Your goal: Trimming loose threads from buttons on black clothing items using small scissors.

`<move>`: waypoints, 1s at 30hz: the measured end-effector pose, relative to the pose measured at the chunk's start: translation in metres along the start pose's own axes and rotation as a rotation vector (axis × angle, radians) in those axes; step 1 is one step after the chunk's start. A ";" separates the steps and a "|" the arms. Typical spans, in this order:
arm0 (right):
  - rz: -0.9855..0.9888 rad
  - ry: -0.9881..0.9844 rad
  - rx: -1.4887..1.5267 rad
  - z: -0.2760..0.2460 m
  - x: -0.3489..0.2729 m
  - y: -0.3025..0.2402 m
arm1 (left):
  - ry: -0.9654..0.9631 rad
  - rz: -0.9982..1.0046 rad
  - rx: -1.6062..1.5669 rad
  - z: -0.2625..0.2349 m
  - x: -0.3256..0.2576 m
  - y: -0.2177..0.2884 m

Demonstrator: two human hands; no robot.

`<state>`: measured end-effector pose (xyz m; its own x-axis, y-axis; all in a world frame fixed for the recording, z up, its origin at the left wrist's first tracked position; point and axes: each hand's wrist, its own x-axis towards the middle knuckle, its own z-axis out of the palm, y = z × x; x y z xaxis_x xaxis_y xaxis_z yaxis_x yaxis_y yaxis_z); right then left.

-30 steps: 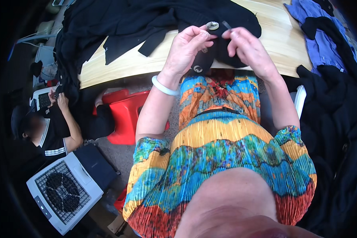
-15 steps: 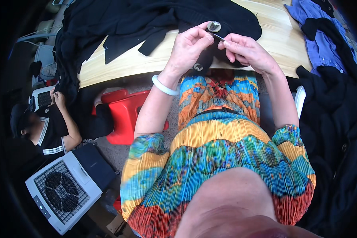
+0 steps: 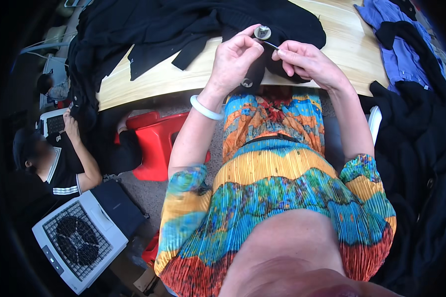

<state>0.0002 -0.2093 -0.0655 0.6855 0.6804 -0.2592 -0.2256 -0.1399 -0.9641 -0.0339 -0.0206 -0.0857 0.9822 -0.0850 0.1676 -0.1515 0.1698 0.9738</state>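
My left hand (image 3: 237, 59) is closed, thumb and forefinger pinching the black knit garment (image 3: 277, 22) at its edge. Just above those fingertips sits a round grey-green button (image 3: 262, 32) with a paler, shiny patch on it. Between the two hands runs a thin, shiny needle (image 3: 270, 45), pinched in the fingers of my right hand (image 3: 307, 60). Its tip reaches my left fingertips, below the button. Lower on the garment, by my left wrist, another button (image 3: 247, 83) shows. Any thread is too fine to make out.
The garment spreads over the pale wooden table (image 3: 349, 54). Blue and black clothes (image 3: 401, 54) hang over its right end. At my left are a red plastic stool (image 3: 156, 143), a seated co-worker (image 3: 59, 163) and a white fan unit (image 3: 79, 237).
The button and my left fingertips have shifted slightly left. More of the needle shows between my hands. At the left, the co-worker's hand has moved up a little.
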 end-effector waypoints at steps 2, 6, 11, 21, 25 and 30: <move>0.001 -0.021 -0.002 0.001 0.004 -0.001 | -0.027 0.019 0.002 0.004 -0.001 -0.003; 0.026 -0.001 0.007 0.000 0.009 -0.001 | -0.029 0.033 0.037 0.007 -0.002 -0.007; -0.054 0.029 0.056 0.002 0.009 -0.004 | -0.054 -0.056 0.104 -0.001 -0.003 -0.002; -0.239 0.252 0.050 -0.011 0.025 0.007 | -0.014 -0.212 -0.420 -0.025 0.014 0.016; -0.238 0.272 0.308 -0.028 0.017 0.004 | 0.398 -0.126 -0.193 -0.057 0.022 -0.009; -0.205 0.230 0.393 -0.033 0.009 0.006 | 0.377 -0.173 0.065 -0.041 0.003 -0.029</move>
<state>0.0276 -0.2277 -0.0750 0.8679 0.4832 -0.1151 -0.2838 0.2922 -0.9133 -0.0214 0.0144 -0.1200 0.9638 0.2608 -0.0552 0.0240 0.1215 0.9923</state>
